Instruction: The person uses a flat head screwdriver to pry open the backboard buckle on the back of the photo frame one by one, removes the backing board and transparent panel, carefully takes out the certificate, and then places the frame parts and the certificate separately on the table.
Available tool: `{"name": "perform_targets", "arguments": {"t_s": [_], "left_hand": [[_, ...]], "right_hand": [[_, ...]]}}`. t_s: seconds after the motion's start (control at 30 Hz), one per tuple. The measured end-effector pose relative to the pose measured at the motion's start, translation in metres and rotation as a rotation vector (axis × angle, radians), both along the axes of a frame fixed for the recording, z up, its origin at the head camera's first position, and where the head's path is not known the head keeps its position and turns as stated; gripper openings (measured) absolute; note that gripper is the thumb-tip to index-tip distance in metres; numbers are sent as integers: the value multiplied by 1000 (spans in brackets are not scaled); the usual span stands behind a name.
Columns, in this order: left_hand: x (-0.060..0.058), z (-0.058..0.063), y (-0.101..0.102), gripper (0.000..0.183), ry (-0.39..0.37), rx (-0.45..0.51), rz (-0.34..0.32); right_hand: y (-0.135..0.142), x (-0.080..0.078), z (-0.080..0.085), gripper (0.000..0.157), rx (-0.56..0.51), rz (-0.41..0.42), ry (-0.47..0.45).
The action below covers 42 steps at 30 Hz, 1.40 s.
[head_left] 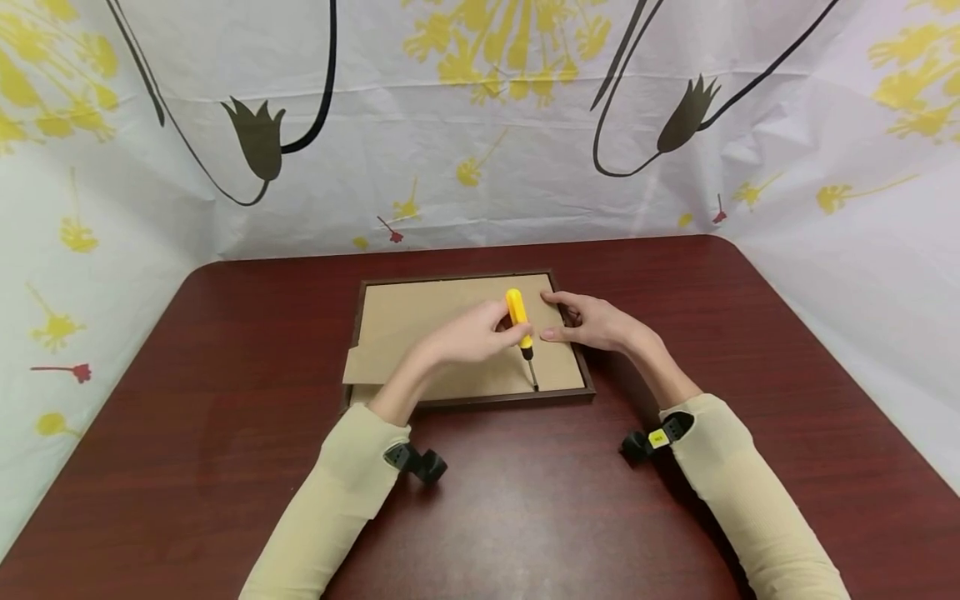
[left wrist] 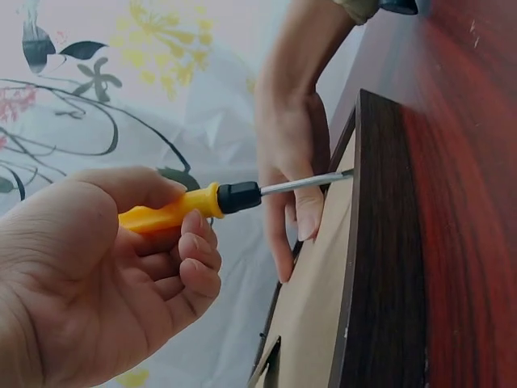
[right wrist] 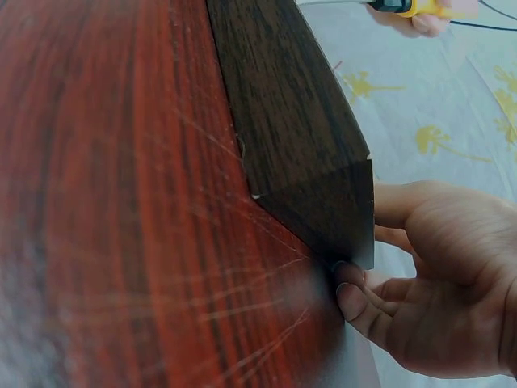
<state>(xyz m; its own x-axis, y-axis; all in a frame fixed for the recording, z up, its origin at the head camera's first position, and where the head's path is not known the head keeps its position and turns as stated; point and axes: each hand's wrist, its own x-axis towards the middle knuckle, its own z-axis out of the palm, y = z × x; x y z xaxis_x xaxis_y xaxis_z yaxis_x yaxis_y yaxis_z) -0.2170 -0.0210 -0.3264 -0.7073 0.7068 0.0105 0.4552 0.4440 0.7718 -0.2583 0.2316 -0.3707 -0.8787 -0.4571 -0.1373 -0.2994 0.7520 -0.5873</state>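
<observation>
A dark wooden picture frame (head_left: 480, 401) lies face down, its brown backing board (head_left: 427, 308) showing. My left hand (head_left: 468, 333) grips the yellow handle of a screwdriver (head_left: 517, 312) from the left. The metal shaft slants down, and its tip meets the inner edge of the frame's near side, right of the middle. At the frame's right side is my right hand (head_left: 600, 323), thumb and forefinger on the board's edge. In the right wrist view, curled fingertips (right wrist: 351, 301) of that hand hold the frame's outer side from low down, close to the tabletop.
The frame lies on a glossy reddish-brown table (head_left: 510, 500). A board corner (head_left: 363, 365) sticks out over the frame's near left side, with a gap under it. A white patterned sheet (head_left: 480, 125) hangs behind and at both sides. Each sleeve cuff carries a small black camera (head_left: 431, 467).
</observation>
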Motion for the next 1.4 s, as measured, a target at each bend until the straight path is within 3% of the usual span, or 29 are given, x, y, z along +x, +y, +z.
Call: {"name": "perform_targets", "arguments": {"t_s": [0.2, 0.33, 0.73, 1.4], "left_hand": [[-11, -5, 2, 15, -69, 22, -7], [-12, -6, 2, 16, -80, 21, -2], [4, 1, -5, 21, 19, 10, -35], [36, 12, 0, 16, 269, -39, -91]], "right_hand": [[0, 0, 0, 79, 2, 5, 5], [0, -1, -1, 79, 3, 3, -6], [2, -3, -2, 80, -7, 9, -5], [1, -2, -1, 78, -7, 24, 13]]}}
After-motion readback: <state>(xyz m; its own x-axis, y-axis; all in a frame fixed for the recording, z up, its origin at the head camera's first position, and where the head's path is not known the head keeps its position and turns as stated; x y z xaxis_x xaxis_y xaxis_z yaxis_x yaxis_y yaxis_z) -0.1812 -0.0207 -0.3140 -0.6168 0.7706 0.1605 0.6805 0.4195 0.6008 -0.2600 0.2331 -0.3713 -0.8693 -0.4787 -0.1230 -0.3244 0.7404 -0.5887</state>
